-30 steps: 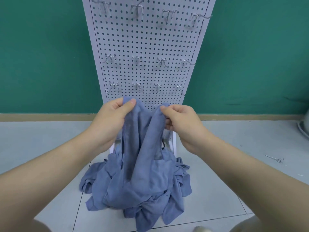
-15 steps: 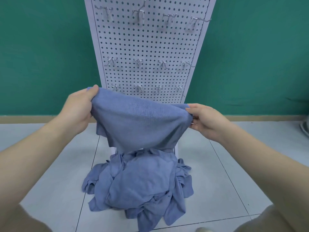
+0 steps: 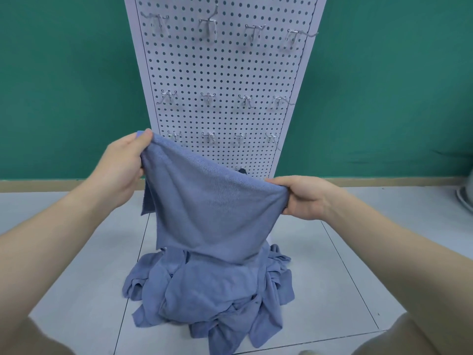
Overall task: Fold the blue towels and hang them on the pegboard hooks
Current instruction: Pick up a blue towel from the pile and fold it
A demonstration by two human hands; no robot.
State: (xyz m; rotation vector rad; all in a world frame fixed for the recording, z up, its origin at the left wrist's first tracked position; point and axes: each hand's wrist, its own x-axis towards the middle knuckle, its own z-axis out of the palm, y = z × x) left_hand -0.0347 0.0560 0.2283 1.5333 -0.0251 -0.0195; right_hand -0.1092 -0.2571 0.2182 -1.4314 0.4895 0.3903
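A blue towel [image 3: 210, 206] hangs doubled over between my hands, above a heap of blue towels [image 3: 212, 290] on the floor. My left hand [image 3: 122, 165] pinches its upper left corner, held higher. My right hand [image 3: 304, 198] pinches the right end, lower down. Behind stands the white pegboard [image 3: 225, 73] with three rows of bare metal hooks [image 3: 208, 98]; the towel hides its foot.
The pegboard leans against a green wall [image 3: 64, 85] with a tan skirting. The floor is pale grey tile [image 3: 320, 290]. A grey rounded object [image 3: 465, 198] shows at the right edge. My knees sit at the bottom corners.
My hands have drawn apart, lifting the bunched towel off the heap and spreading it into a flat doubled sheet. In the last half second it rose slightly.
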